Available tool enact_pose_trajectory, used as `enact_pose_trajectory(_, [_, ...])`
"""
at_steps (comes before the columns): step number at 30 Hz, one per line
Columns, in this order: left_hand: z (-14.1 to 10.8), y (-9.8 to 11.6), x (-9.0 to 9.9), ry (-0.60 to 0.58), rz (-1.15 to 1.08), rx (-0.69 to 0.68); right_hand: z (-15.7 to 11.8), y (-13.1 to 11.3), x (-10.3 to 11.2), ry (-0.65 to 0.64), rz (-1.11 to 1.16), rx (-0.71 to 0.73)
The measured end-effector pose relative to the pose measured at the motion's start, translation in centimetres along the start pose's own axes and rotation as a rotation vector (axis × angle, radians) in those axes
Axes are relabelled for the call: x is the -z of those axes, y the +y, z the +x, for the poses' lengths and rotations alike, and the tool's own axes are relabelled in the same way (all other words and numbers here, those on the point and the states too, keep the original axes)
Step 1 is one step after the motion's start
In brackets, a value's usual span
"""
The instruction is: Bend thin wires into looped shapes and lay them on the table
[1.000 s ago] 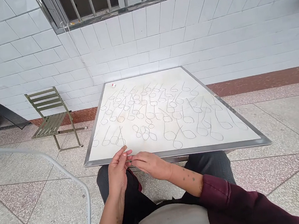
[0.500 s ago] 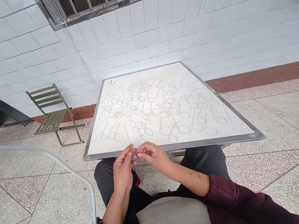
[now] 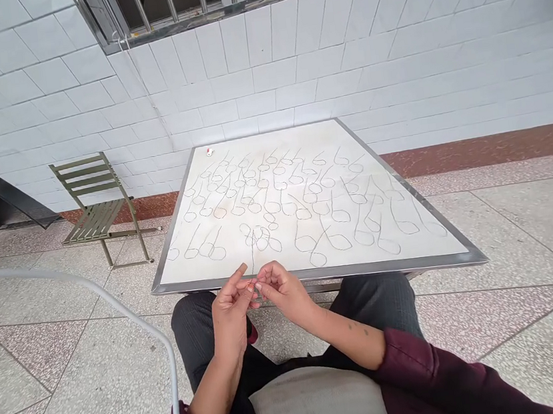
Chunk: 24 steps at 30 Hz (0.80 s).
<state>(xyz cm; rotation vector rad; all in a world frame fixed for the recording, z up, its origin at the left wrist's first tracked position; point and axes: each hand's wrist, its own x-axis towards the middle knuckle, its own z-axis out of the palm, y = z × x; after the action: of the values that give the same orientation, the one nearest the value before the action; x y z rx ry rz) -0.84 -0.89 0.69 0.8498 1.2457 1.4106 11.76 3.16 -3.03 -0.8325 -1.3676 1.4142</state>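
A thin dark wire [image 3: 253, 257] stands up from between my fingertips, at the table's near edge. My left hand [image 3: 229, 312] pinches its lower end, thumb bent inward and one finger stretched up and away. Against those fingertips my right hand [image 3: 287, 294] is closed in a pinch on the same wire. The fingers hide the wire's lowest part. Just beyond the hands lies a small cluster of wire loops [image 3: 261, 233] on the white tabletop [image 3: 203, 269]. Many similar looped wires with straight tails are spread over the table, including a larger loop [image 3: 318, 258] to the right.
Grey metal edging [image 3: 404, 263] borders the table, with my knees beneath its near side. A small red and white object [image 3: 210, 152] sits at the far left corner. A green folding chair [image 3: 96, 219] stands left by the tiled wall. A pale tube [image 3: 117, 306] curves through the left foreground.
The upright wire has shifted right, toward my right hand. My left finger has stretched out further from the thumb, and the fingertips of both hands now meet more closely.
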Motion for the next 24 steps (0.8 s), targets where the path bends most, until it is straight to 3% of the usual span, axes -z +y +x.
enact_pose_trajectory(16, [0.19, -0.13, -0.47, 0.021, 0.035, -0.004, -0.14, 0.59, -0.49, 0.025, 0.067, -0.016])
enact_pose_trajectory(24, [0.26, -0.39, -0.19, 0.042, 0.091, -0.019, -0.47, 0.44, -0.50, -0.017, -0.010, -0.028])
